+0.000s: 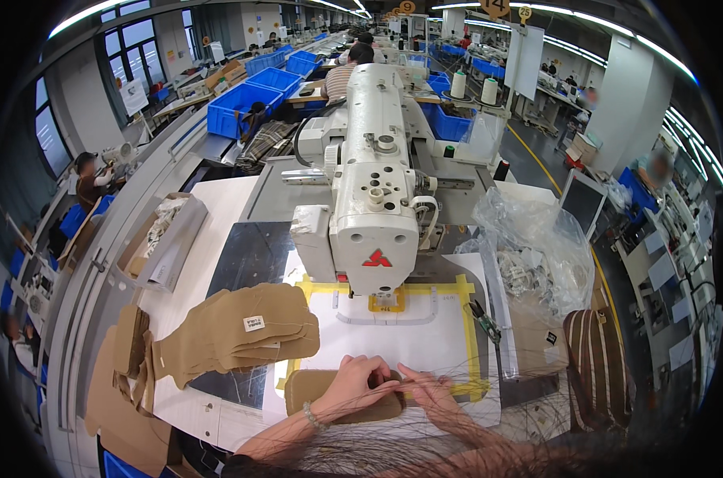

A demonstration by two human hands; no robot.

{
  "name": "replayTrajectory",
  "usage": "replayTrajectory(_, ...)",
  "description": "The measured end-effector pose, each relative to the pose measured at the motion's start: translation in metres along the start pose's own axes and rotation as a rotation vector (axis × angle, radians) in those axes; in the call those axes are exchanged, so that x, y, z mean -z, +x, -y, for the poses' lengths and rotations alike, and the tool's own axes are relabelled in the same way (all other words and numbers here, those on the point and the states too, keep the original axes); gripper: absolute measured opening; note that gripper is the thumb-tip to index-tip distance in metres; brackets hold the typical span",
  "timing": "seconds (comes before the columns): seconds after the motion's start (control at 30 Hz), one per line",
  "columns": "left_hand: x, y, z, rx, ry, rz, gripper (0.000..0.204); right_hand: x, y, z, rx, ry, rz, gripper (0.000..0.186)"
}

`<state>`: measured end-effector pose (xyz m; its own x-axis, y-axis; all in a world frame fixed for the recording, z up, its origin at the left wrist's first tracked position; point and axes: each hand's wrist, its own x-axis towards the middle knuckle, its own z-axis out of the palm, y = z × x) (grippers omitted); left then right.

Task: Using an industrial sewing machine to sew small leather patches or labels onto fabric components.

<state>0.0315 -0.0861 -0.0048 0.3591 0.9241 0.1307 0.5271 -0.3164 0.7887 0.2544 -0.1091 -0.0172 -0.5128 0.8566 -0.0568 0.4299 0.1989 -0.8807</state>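
A rounded tan fabric piece (306,386) lies flat on the white sheet in front of the sewing machine (377,215). My left hand (360,389) reaches across it, fingers bent and closed at its right end. Beside that end, my right hand (432,392) has its fingers drawn together close to the left fingertips. Whatever the right fingers pinch is too small to make out. To the left rests a stack of tan fabric pieces (238,331) with a small white label on top.
Thread snips (484,323) lie right of the yellow-taped sheet. A clear plastic bag (529,255) sits in a carton at the right, near striped fabric (594,366). At the left stands an open cardboard box (170,247). Blue bins (246,107) and a person (357,64) are beyond the machine.
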Motion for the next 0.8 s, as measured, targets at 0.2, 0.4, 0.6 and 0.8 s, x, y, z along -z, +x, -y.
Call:
replayTrajectory(0.2, 0.0, 0.001, 0.002, 0.052, -0.151, 0.054, 0.025, 0.003, 0.0, 0.009, 0.048, 0.026, -0.019, 0.05)
replayTrajectory(0.4, 0.001, 0.001, 0.005, 0.052, -0.127, 0.053, 0.029, 0.003, 0.001, 0.004, 0.059, 0.036, -0.025, 0.049)
replayTrajectory(0.6, 0.003, 0.0, 0.005, 0.024, -0.101, 0.048, 0.031, 0.002, 0.0, 0.004, 0.02, 0.069, -0.024, 0.05)
replayTrajectory(0.8, 0.0, 0.001, 0.006, 0.073, -0.228, 0.06, 0.034, -0.003, 0.0, -0.003, 0.014, 0.078, -0.038, 0.053)
